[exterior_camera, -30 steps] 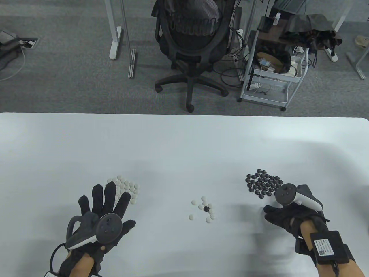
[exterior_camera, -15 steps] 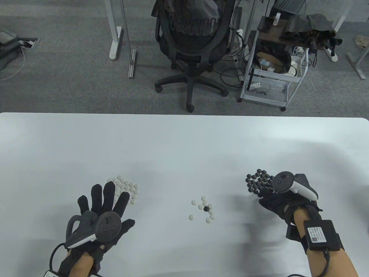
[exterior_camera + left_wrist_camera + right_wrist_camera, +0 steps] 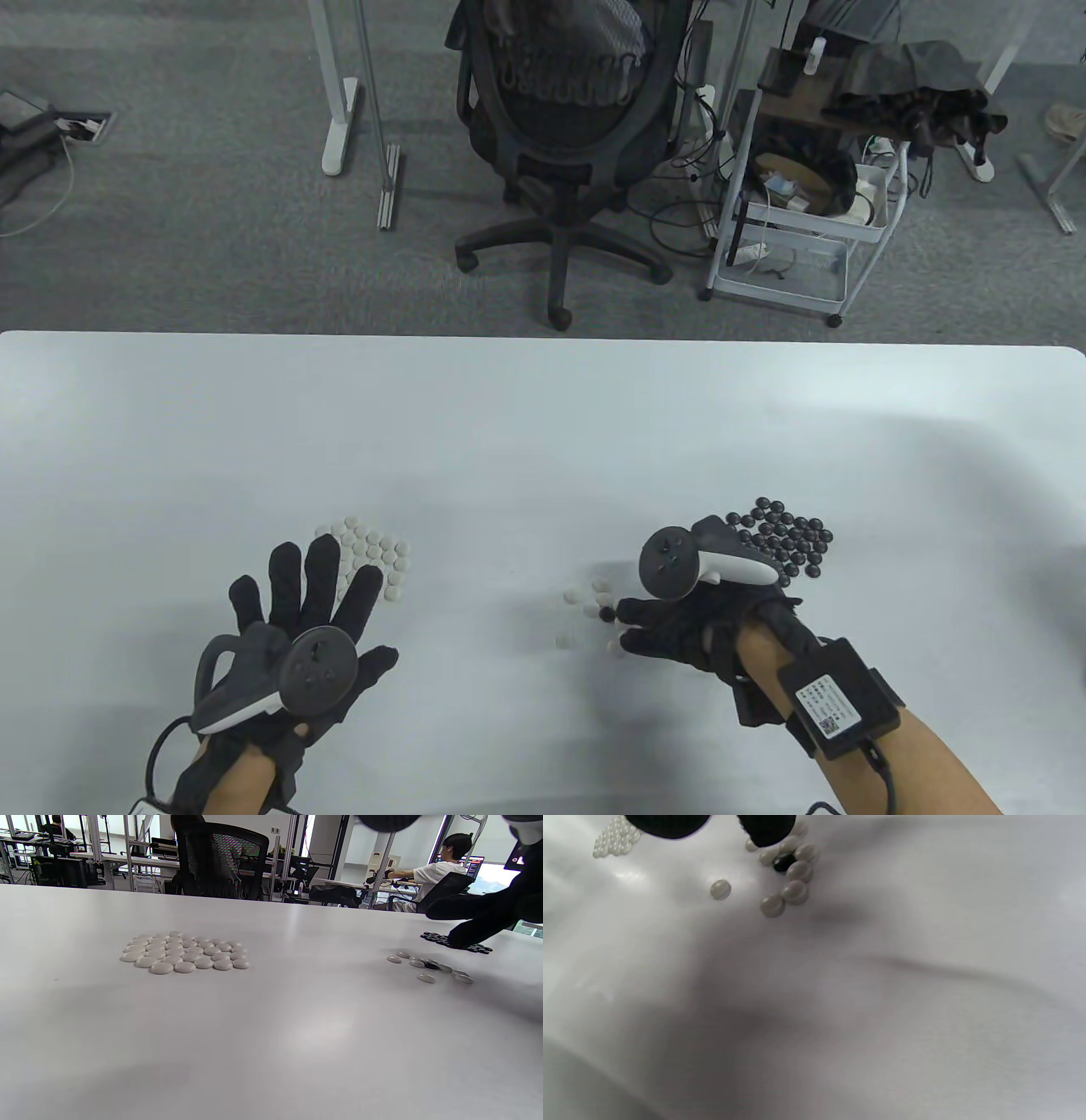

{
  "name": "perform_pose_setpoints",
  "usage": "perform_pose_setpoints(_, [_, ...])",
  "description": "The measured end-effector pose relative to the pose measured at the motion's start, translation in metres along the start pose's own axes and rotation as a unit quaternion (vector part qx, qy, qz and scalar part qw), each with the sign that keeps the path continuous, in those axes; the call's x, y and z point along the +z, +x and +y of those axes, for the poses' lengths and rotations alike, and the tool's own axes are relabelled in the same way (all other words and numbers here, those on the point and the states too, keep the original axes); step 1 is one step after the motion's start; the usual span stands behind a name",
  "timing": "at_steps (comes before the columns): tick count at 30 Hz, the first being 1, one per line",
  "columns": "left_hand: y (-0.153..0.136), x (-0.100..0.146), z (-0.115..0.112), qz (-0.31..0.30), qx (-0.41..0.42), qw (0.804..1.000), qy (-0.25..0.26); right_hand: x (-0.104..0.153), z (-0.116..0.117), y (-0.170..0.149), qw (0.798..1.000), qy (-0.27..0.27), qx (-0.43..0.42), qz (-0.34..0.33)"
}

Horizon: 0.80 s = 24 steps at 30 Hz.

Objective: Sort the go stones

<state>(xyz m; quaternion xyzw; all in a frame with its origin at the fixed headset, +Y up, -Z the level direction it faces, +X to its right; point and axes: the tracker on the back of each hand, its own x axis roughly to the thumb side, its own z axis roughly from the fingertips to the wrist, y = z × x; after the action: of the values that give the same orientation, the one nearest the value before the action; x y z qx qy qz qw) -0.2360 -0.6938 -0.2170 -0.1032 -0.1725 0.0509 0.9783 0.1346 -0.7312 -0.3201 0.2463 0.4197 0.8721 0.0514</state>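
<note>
Your right hand (image 3: 687, 632) leaves the black pile (image 3: 785, 543), where your fingers were resting half a second ago, and now sits beside the small mixed cluster (image 3: 594, 607). Your fingertips (image 3: 765, 830) now hover just above that cluster, with the lone black stone (image 3: 783, 861) lying just beyond them among white ones.

No readable text anywhere. White label (image 3: 826, 706) on the black wrist box (image 3: 842, 699) carries small print and a QR-like code, too small to read. Monitor (image 3: 474, 861) in the left wrist view glows, content illegible.
</note>
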Motion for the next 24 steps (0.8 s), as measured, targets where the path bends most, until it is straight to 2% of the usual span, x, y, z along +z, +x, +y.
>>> perform_pose_setpoints(3, [0.0,0.0,0.0,-0.001,0.0,1.0,0.001,-0.014,0.003,0.006,1.0,0.014,0.004,0.006])
perform_pose_setpoints(10, [0.0,0.0,0.0,-0.001,0.0,1.0,0.001,-0.025,0.008,0.004,1.0,0.023,0.008,0.017])
perform_pose_setpoints(24, [-0.002,0.001,-0.004,-0.004,-0.001,1.0,0.005,-0.021,0.03,0.025,0.998,0.042,0.04,-0.02])
